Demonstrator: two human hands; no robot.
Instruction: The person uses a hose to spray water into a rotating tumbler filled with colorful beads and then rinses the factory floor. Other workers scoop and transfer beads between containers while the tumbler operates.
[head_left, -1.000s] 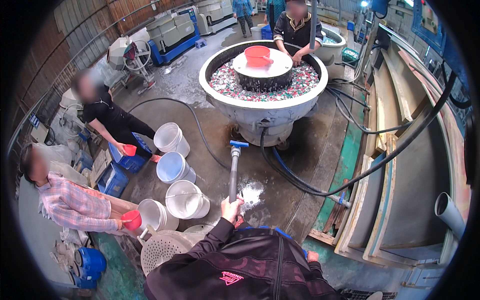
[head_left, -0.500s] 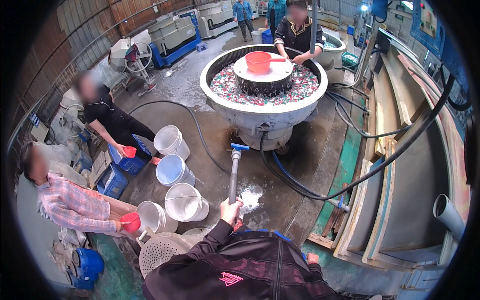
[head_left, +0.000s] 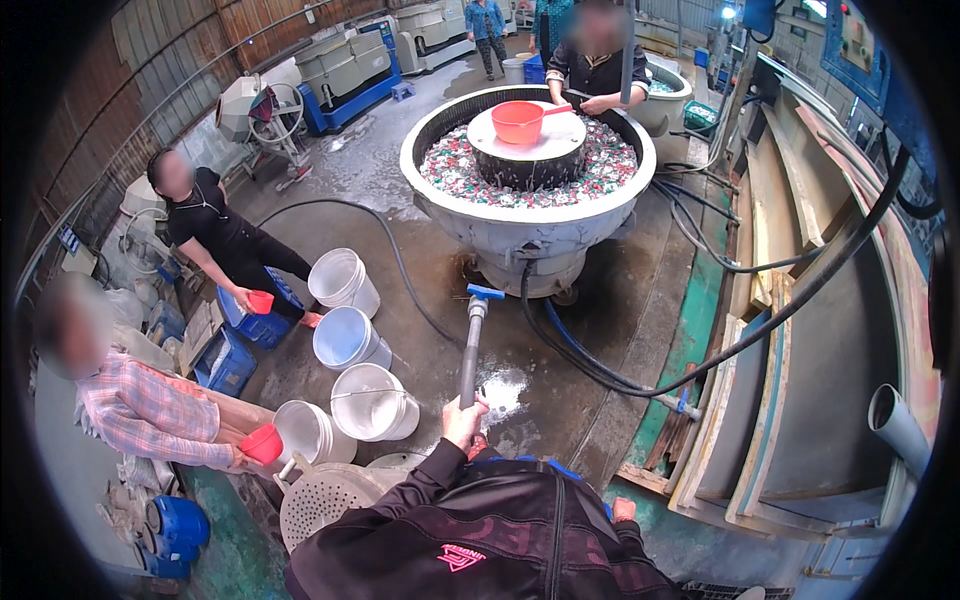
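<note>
My left hand (head_left: 462, 422) is closed round the lower end of a grey pipe (head_left: 470, 360). The pipe slants up and away from me over the wet floor, and a blue crosspiece (head_left: 485, 292) caps its far end. My right hand (head_left: 624, 510) hangs beside my dark jacket at the right; only part of it shows, and its fingers are hard to make out. Ahead of the pipe stands a large round white tub (head_left: 530, 225) of small red, green and white pieces. A red long-handled dipper (head_left: 517, 122) rests on its raised centre.
White buckets (head_left: 375, 405) line the floor to my left, close to a perforated grey basket (head_left: 318, 512). Two people on the left each hold a red scoop (head_left: 262, 443); another person works behind the tub. Black hoses (head_left: 600, 378) cross the floor. Wooden-framed troughs (head_left: 735, 440) stand at right.
The dipper's handle has swung toward the far side, and the person behind the tub has shifted their hands. My grip on the pipe is unchanged; the pipe's blue end is slightly farther right.
</note>
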